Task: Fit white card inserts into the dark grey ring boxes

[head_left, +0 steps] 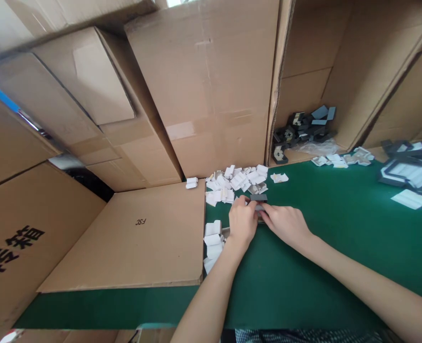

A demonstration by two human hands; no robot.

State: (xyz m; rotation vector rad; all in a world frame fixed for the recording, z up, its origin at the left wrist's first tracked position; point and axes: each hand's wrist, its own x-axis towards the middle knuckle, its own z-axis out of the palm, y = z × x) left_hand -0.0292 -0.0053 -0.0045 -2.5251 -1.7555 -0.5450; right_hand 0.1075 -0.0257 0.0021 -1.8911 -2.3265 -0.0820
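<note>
Brown cardboard carton [14, 205] with large black characters stands at the far left. Next to it, a flat cardboard panel [135, 247] with small letters "FSC" lies over the green tabletop [339, 214]. Behind the panel, several closed cartons [64, 95] are standing close together, and one white folded piece [191, 183] is at the panel's upper right corner. Along the right edge of the panel there is a column of white folded pieces [214, 240]; above it, a loose heap of similar white pieces [237, 181] lies before a tall carton [211, 85].

Just beside this heap, the left hand [243, 219] has its fingers closed on a small dark grey box [258, 197]. The right hand [286, 223] comes from the other side and grips the same box with its fingertips. The fingers hide much of the box, so I cannot tell its full shape.

Farther right, an open carton [304, 71] contains a pile of dark boxes [304, 131] and some clear plastic [318, 147]. More white pieces [343, 159] lie in front. At the far right are blurred dark and white boxes [409, 169], with a flat white piece [411, 199] near them.
</note>
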